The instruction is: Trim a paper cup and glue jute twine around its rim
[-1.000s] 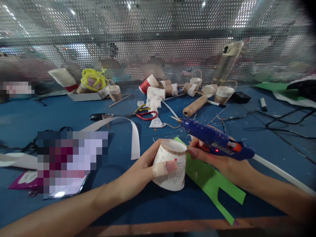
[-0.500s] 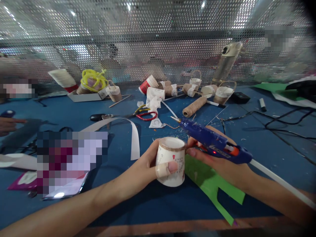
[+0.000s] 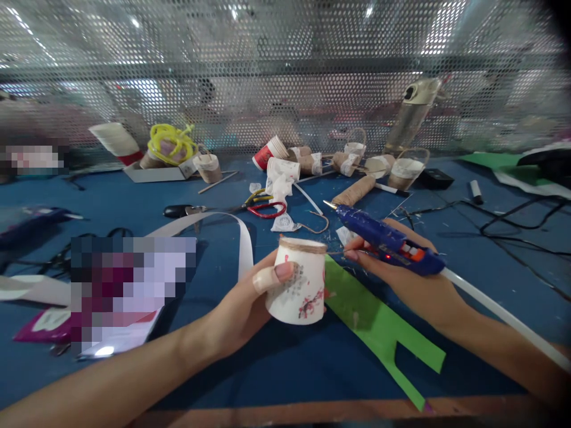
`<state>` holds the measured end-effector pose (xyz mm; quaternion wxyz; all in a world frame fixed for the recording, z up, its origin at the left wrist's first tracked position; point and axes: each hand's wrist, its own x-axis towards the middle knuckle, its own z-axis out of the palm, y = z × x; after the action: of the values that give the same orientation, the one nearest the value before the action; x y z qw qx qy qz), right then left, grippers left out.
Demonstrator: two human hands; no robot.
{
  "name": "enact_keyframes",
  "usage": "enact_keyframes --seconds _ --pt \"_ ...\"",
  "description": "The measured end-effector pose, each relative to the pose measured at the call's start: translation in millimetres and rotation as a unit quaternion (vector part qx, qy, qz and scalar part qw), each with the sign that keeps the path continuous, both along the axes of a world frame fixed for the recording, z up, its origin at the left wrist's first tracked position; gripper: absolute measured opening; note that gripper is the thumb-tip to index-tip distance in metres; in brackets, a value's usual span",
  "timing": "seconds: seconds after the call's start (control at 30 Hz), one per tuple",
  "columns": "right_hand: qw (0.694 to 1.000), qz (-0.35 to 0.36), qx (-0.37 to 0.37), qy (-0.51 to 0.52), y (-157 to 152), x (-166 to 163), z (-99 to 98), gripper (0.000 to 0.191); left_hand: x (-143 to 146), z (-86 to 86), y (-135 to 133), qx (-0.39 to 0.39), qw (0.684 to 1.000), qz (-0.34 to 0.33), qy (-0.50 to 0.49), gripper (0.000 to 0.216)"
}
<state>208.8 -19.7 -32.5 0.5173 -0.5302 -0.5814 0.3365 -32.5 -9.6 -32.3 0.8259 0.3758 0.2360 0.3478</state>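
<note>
My left hand [image 3: 250, 303], its thumb wrapped in a bandage, grips a white paper cup [image 3: 301, 297] printed with pink blossoms and small writing. Brown twine [image 3: 297, 246] circles the cup just below its rim. From there the loose end runs taut to the right, into the pinched fingers of my right hand [image 3: 401, 276]. That same hand also carries a blue hot glue gun [image 3: 377, 238], its nozzle pointing up and left, apart from the cup. A white glue stick [image 3: 495, 309] sticks out of the gun's back. Cut green paper [image 3: 361, 303] lies below on the blue table.
Behind are scissors [image 3: 267, 209], a twine roll [image 3: 355, 191], several twine-wrapped cups [image 3: 404, 172] and a box [image 3: 156, 172] with yellow cord [image 3: 172, 142]. White ribbon [image 3: 245, 244] curves at left, near another glue gun [image 3: 35, 223]. Black cables [image 3: 504, 217] cross the right side.
The cup has turned and shifted slightly left, bringing the blossom print into view. My right hand and the glue gun have risen a little. At far left, a person's hand gave way to a blue glue gun.
</note>
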Motion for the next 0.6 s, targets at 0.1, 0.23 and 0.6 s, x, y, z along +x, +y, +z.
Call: enact_keyframes --seconds 0.1,0.23,0.6 --pt "0.998 -0.009 0.034 -0.044 -4.2 1.1 2.5 0.018 -0.4 0.2 -0.3 0.013 0.999 0.022 0.037 0.05" --pt "0.997 0.015 0.054 -0.049 -18.4 1.4 6.2 0.015 0.7 2.0 0.1 0.033 0.995 0.057 0.078 0.051" --pt "0.983 0.134 0.113 -0.057 -22.5 6.3 13.8 0.016 -1.1 2.7 2.4 0.084 0.99 0.09 0.065 0.043"
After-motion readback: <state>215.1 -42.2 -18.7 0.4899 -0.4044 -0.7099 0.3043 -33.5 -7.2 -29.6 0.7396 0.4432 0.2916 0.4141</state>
